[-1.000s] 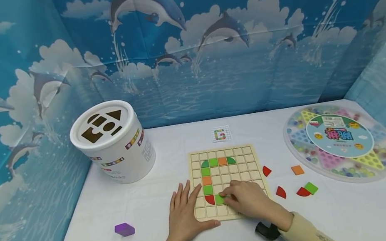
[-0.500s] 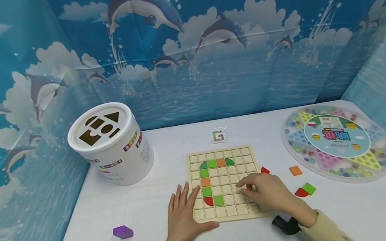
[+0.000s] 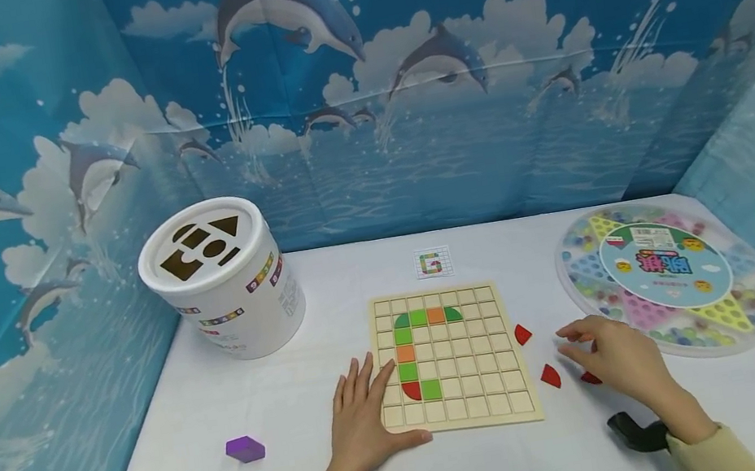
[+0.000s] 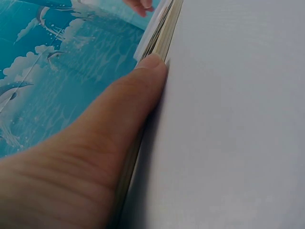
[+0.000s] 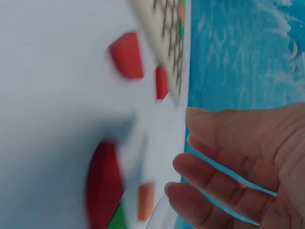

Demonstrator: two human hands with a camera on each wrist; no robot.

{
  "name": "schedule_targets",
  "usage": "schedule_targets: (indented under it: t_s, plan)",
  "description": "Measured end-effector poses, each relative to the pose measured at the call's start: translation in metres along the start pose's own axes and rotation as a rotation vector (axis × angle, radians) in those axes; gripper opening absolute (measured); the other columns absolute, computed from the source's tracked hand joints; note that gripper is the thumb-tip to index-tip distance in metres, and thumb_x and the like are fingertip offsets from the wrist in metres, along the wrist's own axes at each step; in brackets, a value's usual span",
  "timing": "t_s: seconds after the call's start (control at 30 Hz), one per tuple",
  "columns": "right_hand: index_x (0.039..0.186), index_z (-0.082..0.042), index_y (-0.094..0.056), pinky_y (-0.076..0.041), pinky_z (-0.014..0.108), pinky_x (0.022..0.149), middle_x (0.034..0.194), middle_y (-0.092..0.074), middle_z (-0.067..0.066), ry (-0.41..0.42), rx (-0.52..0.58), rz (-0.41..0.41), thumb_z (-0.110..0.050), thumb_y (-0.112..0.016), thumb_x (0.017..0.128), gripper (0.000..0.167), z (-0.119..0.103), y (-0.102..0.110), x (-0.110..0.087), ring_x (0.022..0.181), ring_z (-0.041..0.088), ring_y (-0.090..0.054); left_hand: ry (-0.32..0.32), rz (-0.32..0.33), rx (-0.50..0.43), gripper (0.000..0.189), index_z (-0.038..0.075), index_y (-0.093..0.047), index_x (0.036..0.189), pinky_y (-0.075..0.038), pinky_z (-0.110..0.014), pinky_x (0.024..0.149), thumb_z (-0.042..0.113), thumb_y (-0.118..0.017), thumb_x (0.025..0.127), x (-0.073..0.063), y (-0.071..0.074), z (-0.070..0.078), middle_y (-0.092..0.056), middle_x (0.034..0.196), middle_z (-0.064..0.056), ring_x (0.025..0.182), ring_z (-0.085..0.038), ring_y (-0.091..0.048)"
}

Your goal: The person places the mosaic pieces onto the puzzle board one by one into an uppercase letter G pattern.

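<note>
My left hand (image 3: 358, 428) has its fingers spread along the left side of a wooden grid board (image 3: 475, 360). Its thumb (image 4: 126, 100) touches the board's near edge. Green, orange and red tiles form a C-like shape on the board, ending at a green square (image 3: 431, 389). Over the table to the right hovers my right hand (image 3: 623, 361), fingers loosely bent and holding nothing. Below it lies a red quarter-circle tile (image 5: 104, 186) beside a green square tile (image 5: 117, 218) and an orange tile (image 5: 146, 200). Two more red quarter-circles (image 3: 551, 377) lie nearer the board.
A small pattern card (image 3: 433, 263) lies behind the board. A white bucket (image 3: 231, 292) with shape cut-outs in its lid stands at the back left. To the right is a round clear marble-game case (image 3: 666, 280). A purple block (image 3: 245, 448) sits at the left.
My right hand has let go of the green square on the board and moved right, over the loose tiles. My left hand has stayed at the board's edge.
</note>
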State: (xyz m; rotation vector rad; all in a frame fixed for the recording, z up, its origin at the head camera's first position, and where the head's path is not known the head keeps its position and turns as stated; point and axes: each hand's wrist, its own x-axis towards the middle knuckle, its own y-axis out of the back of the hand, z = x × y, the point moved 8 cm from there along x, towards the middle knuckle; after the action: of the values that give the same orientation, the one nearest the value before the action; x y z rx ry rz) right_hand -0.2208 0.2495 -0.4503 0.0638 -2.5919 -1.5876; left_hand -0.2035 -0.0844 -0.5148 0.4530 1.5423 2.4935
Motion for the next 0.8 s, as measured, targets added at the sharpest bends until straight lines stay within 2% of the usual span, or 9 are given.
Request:
schedule_targets:
  t_s: [0.07,0.17,0.4,0.5,0.67,0.8]
  plan:
    - [0.101,-0.006,-0.073,-0.041,0.028,0.042,0.091,-0.068,0.01,-0.029,-0.003,0.009,-0.02,-0.076,0.08,0.025,0.01,0.002,-0.003,0.059,0.012,-0.052,-0.003,0.001,-0.001,0.111,0.021,-0.034,0.149,-0.008,-0.05,0.111,0.078,-0.067,0.059,0.0,0.0,0.001,-0.022,0.154,-0.012,0.142,-0.031,-0.009]
    - [0.102,-0.006,-0.073,-0.039,0.028,0.041,0.09,-0.068,0.01,-0.064,-0.003,0.014,-0.02,-0.076,0.08,0.026,0.019,0.005,-0.006,0.054,0.013,-0.049,-0.006,0.006,0.0,0.111,0.021,-0.034,0.148,-0.008,-0.05,0.111,0.078,-0.067,0.059,0.0,0.0,0.001,-0.022,0.154,-0.013,0.142,-0.032,-0.01]
    - [0.105,0.0,-0.07,-0.034,0.029,0.043,0.07,-0.056,0.0,-0.105,-0.051,-0.008,-0.022,-0.075,0.081,0.033,0.027,0.006,-0.007,0.051,0.015,-0.043,-0.032,0.049,0.005,0.112,0.019,-0.037,0.147,-0.011,-0.053,0.11,0.079,-0.067,0.058,-0.001,0.003,0.003,-0.025,0.152,-0.016,0.14,-0.036,-0.014]
    - [0.102,0.001,-0.069,-0.032,0.029,0.043,0.065,-0.055,-0.002,-0.112,-0.063,-0.011,-0.023,-0.073,0.082,0.031,0.029,0.005,-0.007,0.05,0.015,-0.041,-0.038,0.061,0.009,0.112,0.018,-0.037,0.147,-0.013,-0.053,0.109,0.078,-0.067,0.058,-0.001,0.005,0.003,-0.026,0.152,-0.017,0.14,-0.037,-0.015]
    - [0.099,-0.002,-0.07,-0.03,0.029,0.042,0.059,-0.053,-0.004,-0.147,-0.067,-0.005,-0.024,-0.071,0.084,0.026,0.033,0.004,-0.011,0.047,0.016,-0.04,-0.019,0.037,0.015,0.111,0.02,-0.036,0.148,-0.011,-0.051,0.11,0.078,-0.068,0.058,-0.001,0.003,0.0,-0.024,0.153,-0.014,0.141,-0.033,-0.012]
    - [0.097,0.0,-0.071,-0.031,0.029,0.042,0.054,-0.05,-0.005,-0.203,-0.081,-0.01,-0.028,-0.07,0.084,0.03,0.037,0.005,-0.013,0.049,0.017,-0.041,-0.015,0.029,0.009,0.111,0.021,-0.035,0.148,-0.009,-0.05,0.111,0.077,-0.068,0.058,-0.001,0.002,0.001,-0.023,0.154,-0.013,0.142,-0.032,-0.011]
